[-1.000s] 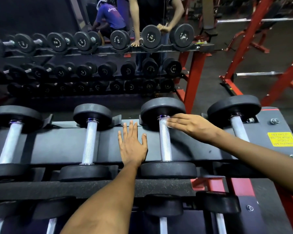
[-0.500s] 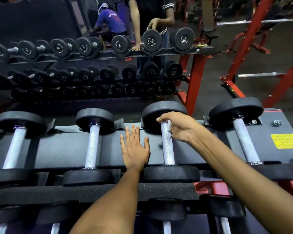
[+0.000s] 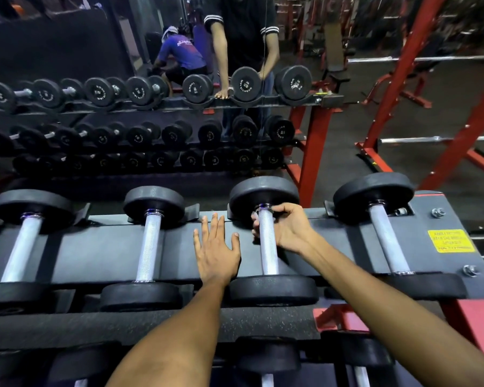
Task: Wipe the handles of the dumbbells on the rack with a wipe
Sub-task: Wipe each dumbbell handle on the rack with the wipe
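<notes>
Several dumbbells with knurled silver handles and black heads lie across the top shelf of the grey rack (image 3: 101, 252). My right hand (image 3: 287, 229) grips the far end of the third dumbbell's handle (image 3: 269, 255), fingers curled round it just below the far head. A small pale bit shows at the fingertips; I cannot tell whether it is a wipe. My left hand (image 3: 215, 250) lies flat on the shelf, fingers straight, between the second dumbbell (image 3: 149, 247) and the third. It touches neither handle.
The first dumbbell (image 3: 21, 250) lies at the left and the fourth (image 3: 389, 241) at the right, by a yellow sticker (image 3: 451, 241). More dumbbells (image 3: 267, 356) sit on the lower tier. A mirror (image 3: 151, 93) behind reflects the racks and people. Red frames (image 3: 313, 152) stand at the right.
My right hand went from lying open over the third handle's far end to curling round it. The left hand stayed flat on the shelf. The view tilted slightly.
</notes>
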A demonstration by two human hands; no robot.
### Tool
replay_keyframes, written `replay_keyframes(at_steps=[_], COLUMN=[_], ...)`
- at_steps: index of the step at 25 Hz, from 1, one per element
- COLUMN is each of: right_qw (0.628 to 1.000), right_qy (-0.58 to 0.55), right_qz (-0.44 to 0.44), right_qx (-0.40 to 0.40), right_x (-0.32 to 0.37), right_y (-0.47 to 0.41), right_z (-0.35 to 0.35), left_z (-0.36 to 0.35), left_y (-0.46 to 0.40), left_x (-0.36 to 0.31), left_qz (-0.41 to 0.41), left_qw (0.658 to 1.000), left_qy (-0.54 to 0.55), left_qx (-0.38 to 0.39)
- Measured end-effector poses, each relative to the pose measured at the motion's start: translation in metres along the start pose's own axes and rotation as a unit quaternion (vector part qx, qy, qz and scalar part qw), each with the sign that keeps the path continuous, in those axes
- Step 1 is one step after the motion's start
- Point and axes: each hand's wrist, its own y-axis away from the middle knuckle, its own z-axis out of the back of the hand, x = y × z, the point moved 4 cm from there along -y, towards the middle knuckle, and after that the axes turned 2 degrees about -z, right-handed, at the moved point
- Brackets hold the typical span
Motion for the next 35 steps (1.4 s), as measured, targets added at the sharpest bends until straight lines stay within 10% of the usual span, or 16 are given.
replay_keyframes(at_steps=[11, 13, 15, 19, 22, 26, 31, 35], right_qw=[0.935, 0.805, 0.597, 0.111, -0.064, -0.128, -0.193, 0.052], right_qy=[0.307, 0.51, 0.708, 0.865, 0.838, 0.864, 0.957, 0.907], right_qz=[0.037, 0.164, 0.284, 0.456, 0.455, 0.423, 0.148, 0.357], right_qx=[-0.174, -0.256, -0.249, 0.178, 0.294, 0.242, 0.16, 0.217], right_x=[0.018, 0.033, 0.041, 0.01, 0.034, 0.038, -0.006, 0.029], right_y=[0.005, 0.015, 0.025, 0.013, 0.011, 0.006, -0.029, 0.007], right_z=[-0.011, 0.0, -0.022, -0.087, -0.053, -0.036, -0.056, -0.05], left_z=[0.002, -0.001, -0.004, -0.003, -0.004, -0.004, -0.003, -0.003], left_y=[0.001, 0.002, 0.001, -0.003, 0.0, 0.0, -0.001, -0.001], left_x=[-0.001, 0.0, 0.002, 0.004, 0.003, 0.002, 0.003, 0.001], left_qz=[-0.003, -0.006, -0.006, -0.013, -0.007, -0.003, -0.003, -0.002], left_qw=[1.0, 1.0, 1.0, 0.999, 0.999, 0.999, 1.0, 1.0], left_qy=[-0.01, -0.013, -0.02, -0.027, -0.032, -0.032, -0.027, -0.023], left_qx=[0.003, -0.004, -0.004, -0.015, -0.005, -0.008, -0.002, -0.004])
